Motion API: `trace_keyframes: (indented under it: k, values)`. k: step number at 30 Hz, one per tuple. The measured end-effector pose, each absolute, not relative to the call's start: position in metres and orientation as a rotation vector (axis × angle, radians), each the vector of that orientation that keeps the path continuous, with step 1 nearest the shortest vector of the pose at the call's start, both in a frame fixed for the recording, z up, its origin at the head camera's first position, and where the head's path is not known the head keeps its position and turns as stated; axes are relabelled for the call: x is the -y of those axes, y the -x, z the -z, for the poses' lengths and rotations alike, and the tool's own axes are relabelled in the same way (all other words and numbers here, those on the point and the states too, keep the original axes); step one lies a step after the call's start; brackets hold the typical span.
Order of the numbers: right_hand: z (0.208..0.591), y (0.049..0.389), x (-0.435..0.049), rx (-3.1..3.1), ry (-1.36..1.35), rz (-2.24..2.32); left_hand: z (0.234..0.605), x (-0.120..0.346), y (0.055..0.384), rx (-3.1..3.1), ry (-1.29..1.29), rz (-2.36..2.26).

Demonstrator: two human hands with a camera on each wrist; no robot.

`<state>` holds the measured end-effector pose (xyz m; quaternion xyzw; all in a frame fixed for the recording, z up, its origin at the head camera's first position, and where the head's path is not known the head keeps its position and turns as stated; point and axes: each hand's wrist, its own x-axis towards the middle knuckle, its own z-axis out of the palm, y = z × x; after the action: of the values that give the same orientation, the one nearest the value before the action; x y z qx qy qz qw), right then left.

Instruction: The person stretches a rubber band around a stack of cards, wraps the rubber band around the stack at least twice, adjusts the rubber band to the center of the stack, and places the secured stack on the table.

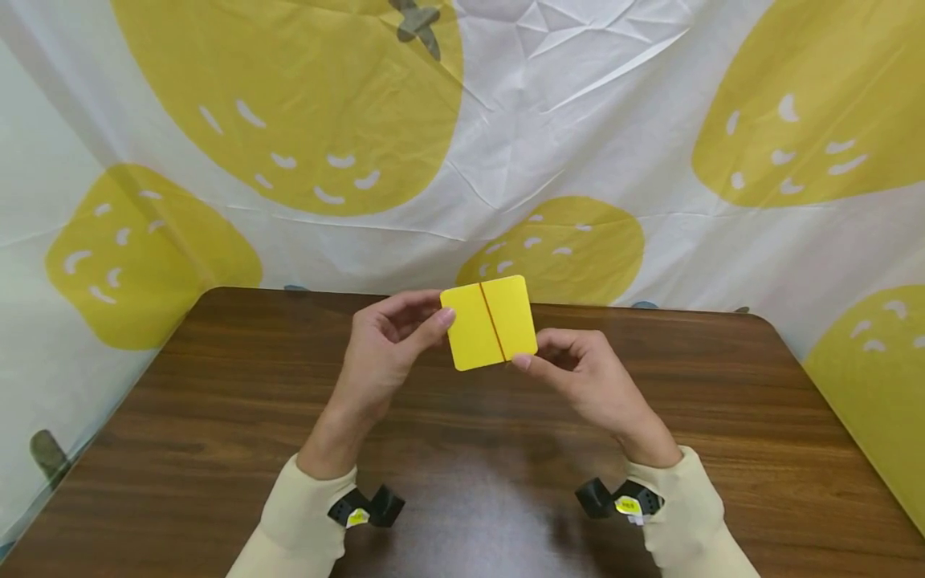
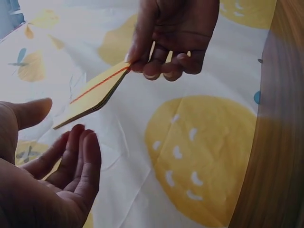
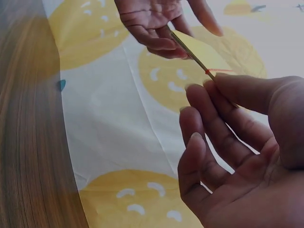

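A thin stack of yellow square cards [image 1: 470,329] with rounded corners is held up above the table. A narrow orange-red band [image 2: 102,86] runs across it, and layered edges show in the left wrist view. My right hand [image 1: 596,377] pinches the stack's lower right corner between thumb and fingers, near the band's end. My left hand [image 1: 379,345] is at the left edge, its thumb overlapping the stack in the head view. Both wrist views show that thumb apart from the cards, with the left fingers loosely bent behind or close to the edge.
Below the hands lies a dark brown wooden table [image 1: 238,449] with rounded far corners. Behind it hangs a white cloth [image 1: 361,253] printed with large yellow fruit. Each cream sleeve carries a black wrist device [image 1: 625,499].
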<state>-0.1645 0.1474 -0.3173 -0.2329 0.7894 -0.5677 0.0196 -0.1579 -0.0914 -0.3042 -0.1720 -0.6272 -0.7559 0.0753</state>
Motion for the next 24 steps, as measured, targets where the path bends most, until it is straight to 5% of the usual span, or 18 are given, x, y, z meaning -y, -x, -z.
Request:
trace_keyframes:
  k: [24]
  values:
    - [0.318,0.164,-0.142,-2.376,0.644,2.033,0.317,0.074,0.159,2.153,0.618,2.134]
